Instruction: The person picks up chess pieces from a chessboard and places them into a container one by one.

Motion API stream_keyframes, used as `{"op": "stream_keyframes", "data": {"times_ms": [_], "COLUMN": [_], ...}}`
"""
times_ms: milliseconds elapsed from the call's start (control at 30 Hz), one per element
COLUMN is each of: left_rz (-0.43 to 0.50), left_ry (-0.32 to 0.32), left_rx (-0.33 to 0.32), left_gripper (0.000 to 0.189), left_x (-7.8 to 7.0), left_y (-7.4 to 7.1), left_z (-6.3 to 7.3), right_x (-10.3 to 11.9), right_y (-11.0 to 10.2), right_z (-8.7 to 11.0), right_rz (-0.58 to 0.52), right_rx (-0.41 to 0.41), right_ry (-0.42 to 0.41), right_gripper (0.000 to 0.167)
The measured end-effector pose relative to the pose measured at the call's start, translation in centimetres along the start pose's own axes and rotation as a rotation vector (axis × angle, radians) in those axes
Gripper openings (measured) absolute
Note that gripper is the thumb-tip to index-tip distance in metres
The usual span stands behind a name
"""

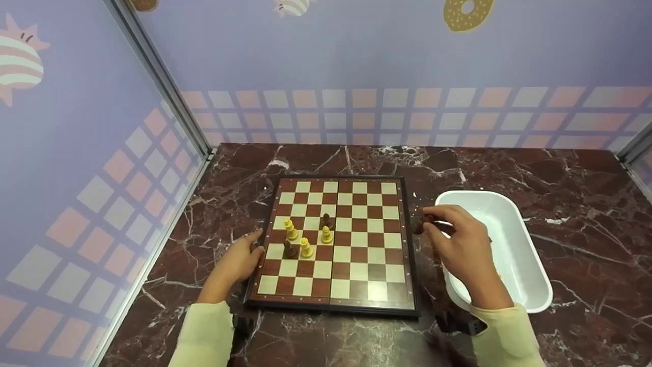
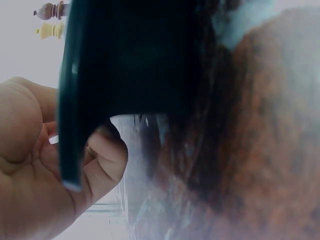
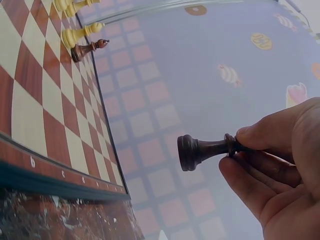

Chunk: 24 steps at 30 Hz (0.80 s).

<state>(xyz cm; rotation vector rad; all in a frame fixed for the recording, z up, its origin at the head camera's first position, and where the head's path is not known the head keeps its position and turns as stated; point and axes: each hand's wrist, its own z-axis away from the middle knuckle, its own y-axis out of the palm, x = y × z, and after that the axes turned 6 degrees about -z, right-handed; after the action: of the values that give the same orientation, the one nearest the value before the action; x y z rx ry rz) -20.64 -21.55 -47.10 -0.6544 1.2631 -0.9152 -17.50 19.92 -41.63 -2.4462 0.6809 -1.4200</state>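
Watching from the head view, we find the right hand (image 1: 461,242) at right of centre, thumb and fingertips nearly closed, pinching a dark chess piece (image 3: 202,149). In the right wrist view we see the grip at the piece's narrow end — its broad base juts out to the left, tipped on its side and clear of the board. From the head, the piece shows between the board's right edge and the white tray (image 1: 509,244).

The left hand (image 1: 234,262) lies left of centre, fingers loosely bent and touching the left edge of the chessboard (image 1: 359,255); the left wrist view is partly blocked by a dark shape, so we cannot tell how the hidden fingers lie.

On the board's left half we count five upright pieces: a tall yellow piece (image 1: 291,232) at upper left of the group, two smaller yellow pieces (image 1: 305,248) and two dark pieces (image 1: 290,250). The tray, at right of the frame, lies partly under the right hand; bits inside are too small for us to name.

Board and tray rest on a dark red marbled table (image 1: 575,219); behind, a lilac wall (image 1: 346,61) fills the top of the frame.
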Motion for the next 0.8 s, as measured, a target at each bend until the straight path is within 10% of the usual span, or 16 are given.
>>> {"op": "stream_keyframes", "data": {"times_ms": [800], "left_rz": [-0.013], "left_ry": [-0.003], "left_rx": [0.007], "left_gripper": [0.051], "left_x": [-0.1], "left_y": [0.2], "left_z": [0.0], "right_x": [-2.5], "right_y": [-3.1], "right_z": [0.4], "right_rz": [0.099], "right_rx": [-0.110], "right_ry": [0.070], "right_gripper": [0.021]}}
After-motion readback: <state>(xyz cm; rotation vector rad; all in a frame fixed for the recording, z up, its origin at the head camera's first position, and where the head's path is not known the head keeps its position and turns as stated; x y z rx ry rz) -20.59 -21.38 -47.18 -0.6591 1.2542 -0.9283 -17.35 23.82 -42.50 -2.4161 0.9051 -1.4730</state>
